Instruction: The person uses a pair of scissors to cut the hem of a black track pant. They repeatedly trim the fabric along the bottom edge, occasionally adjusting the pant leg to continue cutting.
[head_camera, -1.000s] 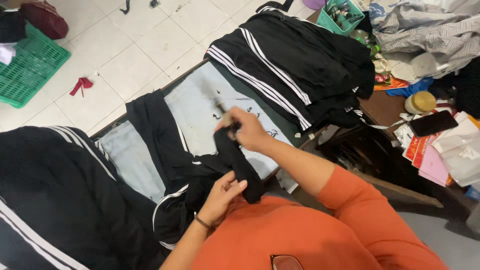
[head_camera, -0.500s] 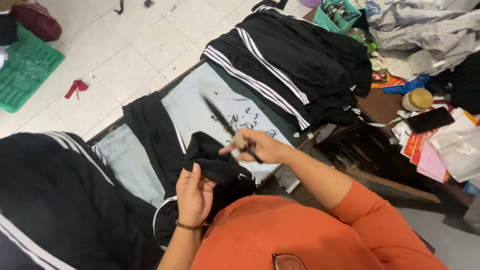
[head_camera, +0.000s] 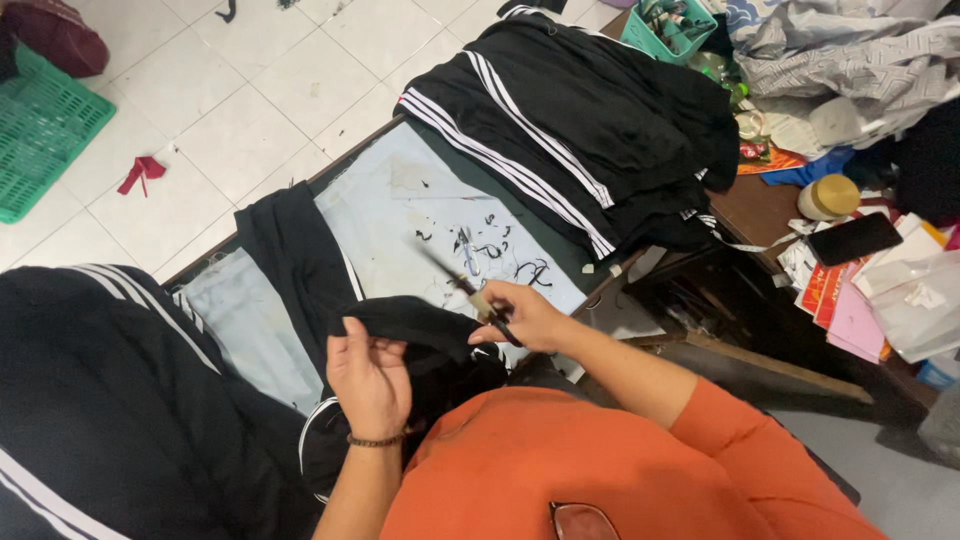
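Black garment fold, pinched in left hand fingers; right hand fingers clamped on thread snips; best kept taut.

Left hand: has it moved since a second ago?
Yes. The left hand has come up from low beside the orange sleeve to grip the black fabric, nearer the pale blue table cover.
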